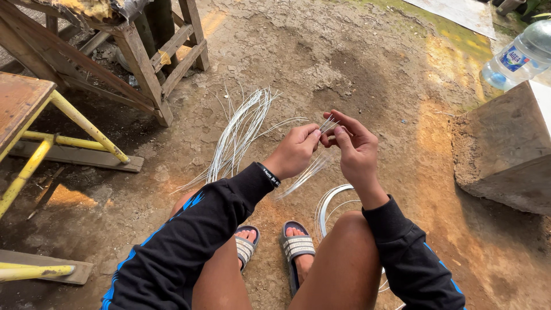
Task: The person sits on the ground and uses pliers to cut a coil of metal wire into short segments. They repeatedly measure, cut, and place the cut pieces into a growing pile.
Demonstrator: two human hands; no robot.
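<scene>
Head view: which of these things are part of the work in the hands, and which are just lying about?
In the work:
left hand
right hand
thin white strands pinched between them
loose bundle of strands on the ground
coiled strands near the feet

Lying about:
plastic water bottle
wooden block
yellow-legged stool
wooden frame

At one o'clock, the plastic bottle (519, 57) is cut by the right edge. At six o'clock, the wire coil (330, 206) is partly hidden behind the knee. The strands (307, 172) under the left hand (295, 152) are blurred. At ten o'clock, the tabletop (17, 100) runs off the left edge.
</scene>
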